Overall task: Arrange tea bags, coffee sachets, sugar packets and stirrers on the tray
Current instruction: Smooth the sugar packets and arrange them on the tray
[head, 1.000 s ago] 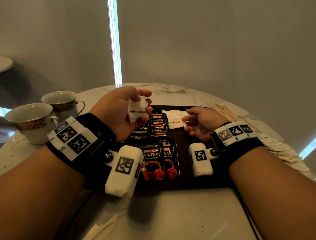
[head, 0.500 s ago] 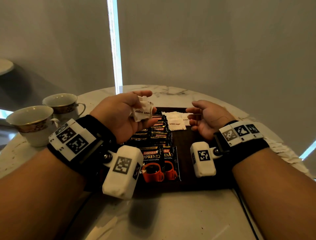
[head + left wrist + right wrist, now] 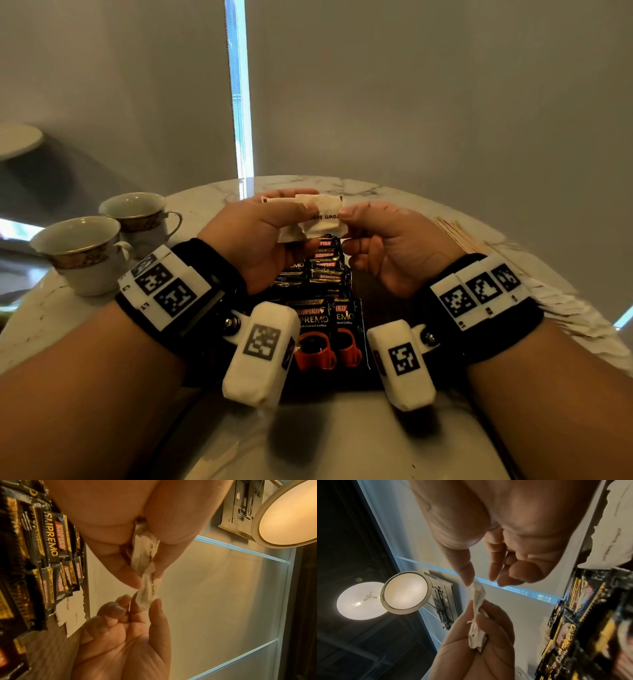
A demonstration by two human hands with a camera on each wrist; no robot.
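Observation:
My left hand point(image 3: 301, 214) is raised above the dark wooden tray point(image 3: 380, 301) and grips a small bunch of white brown-sugar packets point(image 3: 317, 217). My right hand point(image 3: 344, 219) meets it from the right. Its thumb and forefinger pinch the free end of one sugar packet point(image 3: 147, 596), the other fingers loosely curled. In the right wrist view that packet point(image 3: 476, 592) stretches between both hands. Black coffee sachets point(image 3: 322, 274) lie in overlapping rows down the tray's left half. More sugar packets point(image 3: 73, 615) lie at the tray's far end, hidden behind my hands in the head view.
Two gold-trimmed teacups point(image 3: 82, 253) stand on the round marble table point(image 3: 44, 325) to the left. Wooden stirrers point(image 3: 459, 233) lie fanned out at the right, beyond the tray. A row of pale paper packets point(image 3: 561, 308) runs along the table's right edge.
Both hands have risen and come together above the tray. The right hand moved left from over the tray and took hold of a packet end in the left hand's bunch.

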